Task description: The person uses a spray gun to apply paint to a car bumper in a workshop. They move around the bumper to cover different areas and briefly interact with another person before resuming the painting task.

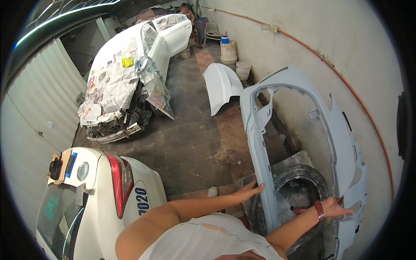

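Note:
A pale grey-white car bumper (260,143) stands upright against the right wall, resting on an old tyre (303,182). My left hand (250,190) lies flat with fingers spread on the bumper's near left edge. My right hand (336,207), with a red band at the wrist, grips the bumper's inner right edge low down. Both forearms reach forward from the lower edge over my white shirt.
A white car rear (99,190) with a red tail lamp is at lower left. A white car masked with newspaper (125,73) stands farther back. A loose white fender (222,84) leans by the wall, near buckets (229,51). A person stands far behind.

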### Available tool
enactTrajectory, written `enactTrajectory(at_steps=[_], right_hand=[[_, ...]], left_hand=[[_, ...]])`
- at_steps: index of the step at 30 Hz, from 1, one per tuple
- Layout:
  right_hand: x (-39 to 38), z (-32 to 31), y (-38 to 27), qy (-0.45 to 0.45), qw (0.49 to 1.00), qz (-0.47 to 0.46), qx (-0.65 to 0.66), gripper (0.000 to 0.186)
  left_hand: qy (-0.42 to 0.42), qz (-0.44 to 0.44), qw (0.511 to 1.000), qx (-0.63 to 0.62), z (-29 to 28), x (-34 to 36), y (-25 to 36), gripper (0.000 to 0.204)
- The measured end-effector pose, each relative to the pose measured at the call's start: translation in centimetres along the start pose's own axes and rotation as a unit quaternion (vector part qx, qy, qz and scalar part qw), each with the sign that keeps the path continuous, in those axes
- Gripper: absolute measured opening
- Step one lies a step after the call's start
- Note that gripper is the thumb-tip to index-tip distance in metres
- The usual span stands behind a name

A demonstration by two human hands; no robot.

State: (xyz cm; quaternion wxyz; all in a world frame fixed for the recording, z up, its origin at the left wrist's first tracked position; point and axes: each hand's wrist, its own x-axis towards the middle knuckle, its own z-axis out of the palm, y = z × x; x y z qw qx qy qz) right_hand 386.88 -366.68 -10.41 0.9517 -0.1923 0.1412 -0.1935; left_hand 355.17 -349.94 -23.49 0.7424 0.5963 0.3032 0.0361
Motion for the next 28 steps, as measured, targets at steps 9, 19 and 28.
enactTrajectory(at_steps=[9, 19, 28], right_hand=[[-8.6, 11.1, -3.0, -0.093, 0.992, -0.062, 0.066, 0.071], [-22.1, 19.3, -1.4, -0.310, 0.947, -0.039, 0.072, 0.051], [-39.3, 21.4, 1.9, -0.437, 0.897, -0.071, -0.006, 0.058]], left_hand=[[0.023, 0.097, 0.992, -0.080, -2.1, 1.1, 4.5, 0.127], [-0.025, 0.190, 0.954, -0.230, -10.0, 4.3, 7.7, 0.117], [0.000, 0.238, 0.949, -0.208, -26.9, -1.6, 8.3, 0.102]])
